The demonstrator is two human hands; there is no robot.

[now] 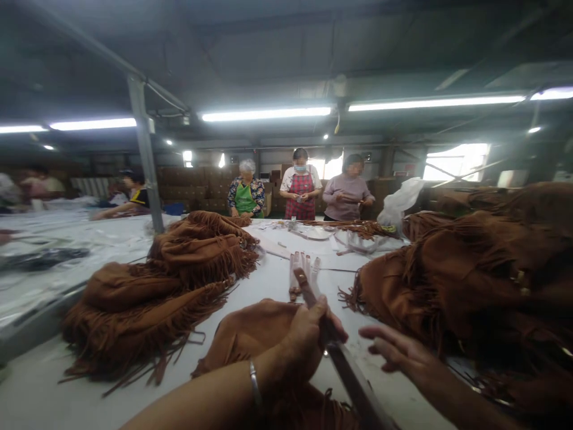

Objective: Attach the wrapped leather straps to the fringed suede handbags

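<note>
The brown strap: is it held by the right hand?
No, the left hand grips the brown strap; the right hand is apart from it.

L forearm [210, 391] in from btm edge, angled fwd & R; L hand [307, 340] curled in a grip, thumb [319, 307] on top pointing fwd, fingertips [341, 332] showing on R side. R forearm [461, 388] in from lower R, R hand [398, 349] near L one but apart, fingers [379, 334] slightly bent, pointing L
</note>
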